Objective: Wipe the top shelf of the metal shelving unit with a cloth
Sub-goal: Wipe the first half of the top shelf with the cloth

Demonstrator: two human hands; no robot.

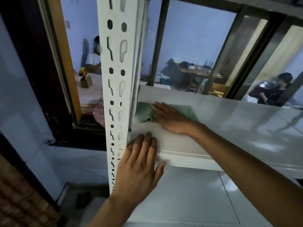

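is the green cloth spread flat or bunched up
Partly bunched: the green cloth on the white metal shelf is crumpled at its left end, flatter under the right hand.

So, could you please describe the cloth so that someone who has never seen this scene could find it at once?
Find the white slotted post of the shelving unit; the pale shelf runs right from it. At the shelf's left end, beside the post, lies the cloth, pressed flat under the right hand. It is the only green, crumpled thing on the shelf.

Lived-in home: window [188,46] onto a room with wooden desk [195,72], seated people, router [208,64].
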